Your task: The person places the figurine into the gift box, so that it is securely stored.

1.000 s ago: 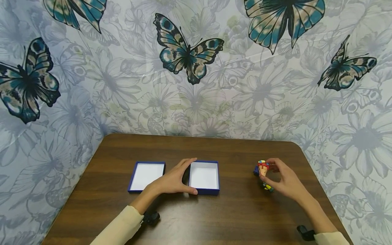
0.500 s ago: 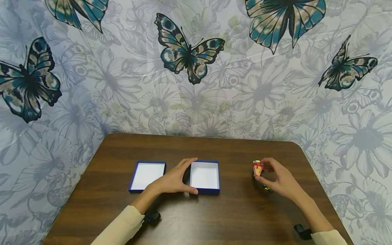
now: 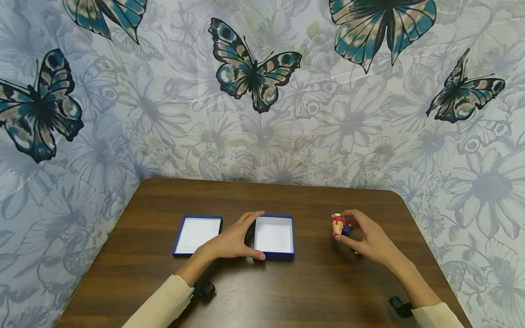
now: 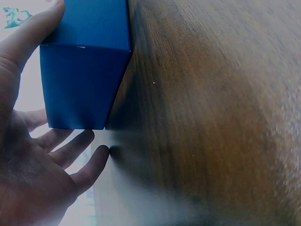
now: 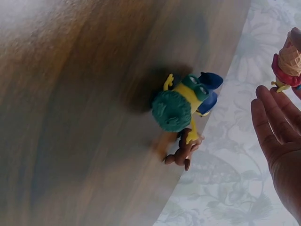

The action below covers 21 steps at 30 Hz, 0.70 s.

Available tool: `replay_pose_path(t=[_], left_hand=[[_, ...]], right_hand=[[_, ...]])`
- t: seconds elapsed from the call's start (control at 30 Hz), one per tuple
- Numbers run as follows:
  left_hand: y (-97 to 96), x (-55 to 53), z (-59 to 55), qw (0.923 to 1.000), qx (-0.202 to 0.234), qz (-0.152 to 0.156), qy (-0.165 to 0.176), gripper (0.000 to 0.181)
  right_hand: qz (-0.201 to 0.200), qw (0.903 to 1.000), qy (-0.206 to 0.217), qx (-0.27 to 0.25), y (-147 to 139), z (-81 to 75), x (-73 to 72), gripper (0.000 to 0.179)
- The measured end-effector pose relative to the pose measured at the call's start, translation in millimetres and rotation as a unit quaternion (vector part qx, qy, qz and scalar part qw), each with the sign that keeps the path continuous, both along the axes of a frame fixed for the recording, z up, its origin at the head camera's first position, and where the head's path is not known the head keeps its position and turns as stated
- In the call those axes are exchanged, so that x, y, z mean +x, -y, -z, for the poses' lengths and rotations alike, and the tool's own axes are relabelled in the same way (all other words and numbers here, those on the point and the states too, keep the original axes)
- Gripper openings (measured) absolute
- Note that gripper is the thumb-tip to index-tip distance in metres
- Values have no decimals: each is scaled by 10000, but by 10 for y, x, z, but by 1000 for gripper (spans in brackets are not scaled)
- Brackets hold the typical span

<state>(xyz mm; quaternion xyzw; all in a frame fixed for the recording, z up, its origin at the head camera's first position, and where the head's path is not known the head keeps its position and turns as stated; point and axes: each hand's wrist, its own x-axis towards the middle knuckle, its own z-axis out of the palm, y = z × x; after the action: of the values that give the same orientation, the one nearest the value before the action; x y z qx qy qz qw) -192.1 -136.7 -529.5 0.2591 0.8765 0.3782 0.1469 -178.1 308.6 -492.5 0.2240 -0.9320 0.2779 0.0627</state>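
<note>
Left hand [image 3: 229, 239] sits at the 9 o'clock side of the deep blue box [image 3: 279, 256], thumb and index spread wide. Thumb lies on the near wall around 7 o'clock, index tip reaches the 11 o'clock corner; box held between them. Left wrist view: other fingers loosely parted, toward the box's 6 o'clock end.

Shallow blue tray [image 3: 198, 234], white inside, lies on the table [image 3: 262, 291] at the box's 9 o'clock, just past the left hand.

Right hand [image 3: 371, 239] is well apart, toward the box's 3 o'clock, partly closed; thumb and fingertips pinch the ice-cream-cone figure [image 3: 338, 224], red over tan. Figure is at the hand's 10 o'clock, on the side facing the box; height above the table hard to judge.

Right wrist view: green-haired figure [image 5: 171, 113], yellow with green goggles, is on the table. Dark blue piece [image 5: 211, 80] at its 2 o'clock, unclear if separate. Brown figure [image 5: 178, 154] at its 6 o'clock, meeting a yellow arm in view; contact unclear. Head view mostly hides this group behind the right hand.

Butterfly-print wall covering [image 3: 352, 150] at 12 o'clock, beyond the table.
</note>
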Motion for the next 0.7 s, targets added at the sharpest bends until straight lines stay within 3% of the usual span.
replay_pose_path(t=[0.27,0.7], left_hand=[[-4,10,2,10000,1,-9,-7,124],[-2,23,-16,10000,46,52,1,122]], right_hand=[[-141,9999,14,19,91,-41,-2,63],[-212,9989,402,103,200,-110,-17,63]])
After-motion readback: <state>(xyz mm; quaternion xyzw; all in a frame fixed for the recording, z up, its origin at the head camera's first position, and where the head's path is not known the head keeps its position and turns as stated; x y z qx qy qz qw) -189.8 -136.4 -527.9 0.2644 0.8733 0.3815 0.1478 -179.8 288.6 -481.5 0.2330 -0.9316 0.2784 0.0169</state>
